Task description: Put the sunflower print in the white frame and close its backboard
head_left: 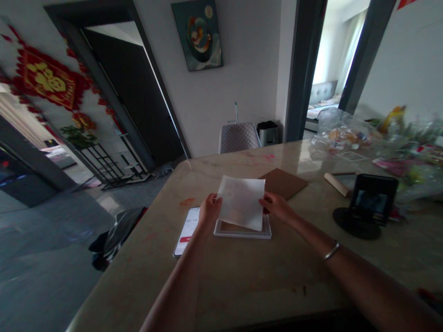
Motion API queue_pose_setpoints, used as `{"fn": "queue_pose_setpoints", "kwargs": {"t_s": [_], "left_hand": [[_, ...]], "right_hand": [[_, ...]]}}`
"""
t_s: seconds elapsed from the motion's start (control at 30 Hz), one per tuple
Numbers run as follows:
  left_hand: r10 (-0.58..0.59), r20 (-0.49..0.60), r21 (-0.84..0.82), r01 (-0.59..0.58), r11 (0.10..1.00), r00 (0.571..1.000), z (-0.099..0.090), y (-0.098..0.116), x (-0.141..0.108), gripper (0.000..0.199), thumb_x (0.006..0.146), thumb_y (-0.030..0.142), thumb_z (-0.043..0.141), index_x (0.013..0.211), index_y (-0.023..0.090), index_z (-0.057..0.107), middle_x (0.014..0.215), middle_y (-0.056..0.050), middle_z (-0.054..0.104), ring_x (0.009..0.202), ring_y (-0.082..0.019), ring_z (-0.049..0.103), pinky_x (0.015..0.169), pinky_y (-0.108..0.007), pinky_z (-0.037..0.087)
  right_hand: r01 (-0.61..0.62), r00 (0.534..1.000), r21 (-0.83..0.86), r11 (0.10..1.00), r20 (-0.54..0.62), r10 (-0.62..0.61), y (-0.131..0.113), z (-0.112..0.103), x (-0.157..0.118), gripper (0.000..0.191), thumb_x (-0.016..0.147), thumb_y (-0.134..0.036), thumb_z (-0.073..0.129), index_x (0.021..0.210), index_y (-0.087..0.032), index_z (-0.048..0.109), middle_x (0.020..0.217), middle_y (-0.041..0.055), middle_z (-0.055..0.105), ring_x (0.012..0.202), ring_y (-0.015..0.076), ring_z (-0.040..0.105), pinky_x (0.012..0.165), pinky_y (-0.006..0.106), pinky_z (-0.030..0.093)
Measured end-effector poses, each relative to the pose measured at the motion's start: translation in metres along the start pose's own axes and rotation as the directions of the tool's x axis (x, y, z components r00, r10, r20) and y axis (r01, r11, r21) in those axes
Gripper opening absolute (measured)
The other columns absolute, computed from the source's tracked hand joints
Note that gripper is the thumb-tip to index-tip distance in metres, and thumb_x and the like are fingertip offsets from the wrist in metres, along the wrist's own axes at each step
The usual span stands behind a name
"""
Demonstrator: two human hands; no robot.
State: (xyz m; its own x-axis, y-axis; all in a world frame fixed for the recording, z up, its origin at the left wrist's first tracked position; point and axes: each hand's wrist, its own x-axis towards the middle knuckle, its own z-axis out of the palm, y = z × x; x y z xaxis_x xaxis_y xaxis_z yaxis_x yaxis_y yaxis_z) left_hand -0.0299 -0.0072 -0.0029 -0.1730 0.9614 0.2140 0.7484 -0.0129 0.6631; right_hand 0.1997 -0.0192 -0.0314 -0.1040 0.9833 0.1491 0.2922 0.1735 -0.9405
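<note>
Forearms (175, 290) are stretched over a marble counter (221, 286). What lies there?

A brown board (284, 183) and a white frame (242, 234) are seen, with a phone (187, 232) just beside the frame.

And what is held?

A translucent sheet (241, 203) is held over the frame, its side edges gripped by the left hand (210, 212) and right hand (277, 206).

Is it laid down?

Not yet: brown backing shows below its lower edge, and contact with the frame cannot be told.

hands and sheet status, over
Left hand, right hand holding translucent white sheet by edges. Sheet over white frame. Phone beside left hand.
</note>
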Motion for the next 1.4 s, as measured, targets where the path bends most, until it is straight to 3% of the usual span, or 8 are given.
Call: {"fn": "queue_pose_setpoints", "kwargs": {"t_s": [0.2, 0.47, 0.6, 0.83, 1.07, 1.4], "left_hand": [[0.04, 0.09, 0.069, -0.046, 0.997, 0.995, 0.009, 0.008, -0.008, 0.035, 0.073, 0.028, 0.047, 0.105, 0.018, 0.053, 0.073, -0.005, 0.064, 0.067, -0.017, 0.058, 0.056, -0.024, 0.037], [-0.044, 0.273, -0.145, 0.087, 0.986, 0.961, 0.017, 0.01, -0.012, 0.031, 0.071, 0.018, 0.047, 0.102, 0.013, 0.049, 0.061, 0.0, 0.06, 0.046, -0.01, 0.054, 0.046, -0.019, 0.038], [-0.042, 0.323, -0.153, 0.096, 0.983, 0.946, 0.019, 0.01, -0.016, 0.026, 0.067, 0.016, 0.049, 0.093, 0.012, 0.047, 0.054, 0.003, 0.055, 0.043, -0.009, 0.051, 0.042, -0.018, 0.037], [-0.058, 0.415, -0.075, 0.097, 0.992, 0.908, 0.011, 0.013, -0.025, 0.023, 0.064, 0.016, 0.052, 0.085, 0.013, 0.045, 0.048, 0.003, 0.054, 0.041, -0.01, 0.052, 0.04, -0.019, 0.037], [-0.065, 0.438, -0.006, 0.075, 0.997, 0.896, 0.007, 0.015, -0.026, 0.022, 0.061, 0.016, 0.055, 0.082, 0.015, 0.048, 0.047, 0.003, 0.054, 0.04, -0.011, 0.051, 0.04, -0.019, 0.036], [-0.01, 0.438, 0.039, -0.007, 0.999, 0.899, 0.009, 0.014, -0.026, 0.015, 0.065, 0.019, 0.054, 0.079, 0.015, 0.051, 0.051, 0.002, 0.055, 0.042, -0.01, 0.05, 0.043, -0.02, 0.034]], "right_hand": [[0.123, 0.974, -0.395, 0.91, -0.126, -0.187, 0.005, -0.017, 0.007, 0.023, 0.074, -0.037, 0.044, 0.062, -0.018, 0.052, 0.06, 0.002, 0.057, 0.059, 0.0153, 0.054, 0.055, 0.025, 0.037], [0.142, 0.955, -0.337, 0.931, -0.201, -0.218, 0.011, -0.028, 0.011, 0.023, 0.075, -0.031, 0.043, 0.085, -0.021, 0.063, 0.086, 0.0065, 0.065, 0.082, 0.0202, 0.058, 0.073, 0.03, 0.041], [0.099, 0.95, -0.276, 0.956, -0.261, -0.174, 0.014, -0.029, 0.013, 0.029, 0.071, -0.028, 0.049, 0.096, -0.02, 0.061, 0.081, 0.0062, 0.065, 0.076, 0.0198, 0.058, 0.072, 0.031, 0.041], [0.07, 0.988, -0.362, 0.93, -0.104, -0.115, 0.017, -0.03, 0.011, 0.028, 0.071, -0.026, 0.048, 0.096, -0.017, 0.06, 0.077, 0.0058, 0.064, 0.069, 0.0167, 0.058, 0.063, 0.027, 0.042], [0.085, 0.993, -0.413, 0.907, -0.035, -0.109, 0.017, -0.03, 0.008, 0.032, 0.072, -0.026, 0.048, 0.099, -0.014, 0.058, 0.076, 0.0067, 0.065, 0.066, 0.0163, 0.059, 0.061, 0.025, 0.042], [0.039, 0.992, -0.486, 0.873, -0.083, -0.091, 0.015, -0.031, 0.009, 0.026, 0.072, -0.021, 0.05, 0.096, -0.015, 0.06, 0.079, 0.0079, 0.065, 0.07, 0.0171, 0.06, 0.063, 0.026, 0.042]]}}
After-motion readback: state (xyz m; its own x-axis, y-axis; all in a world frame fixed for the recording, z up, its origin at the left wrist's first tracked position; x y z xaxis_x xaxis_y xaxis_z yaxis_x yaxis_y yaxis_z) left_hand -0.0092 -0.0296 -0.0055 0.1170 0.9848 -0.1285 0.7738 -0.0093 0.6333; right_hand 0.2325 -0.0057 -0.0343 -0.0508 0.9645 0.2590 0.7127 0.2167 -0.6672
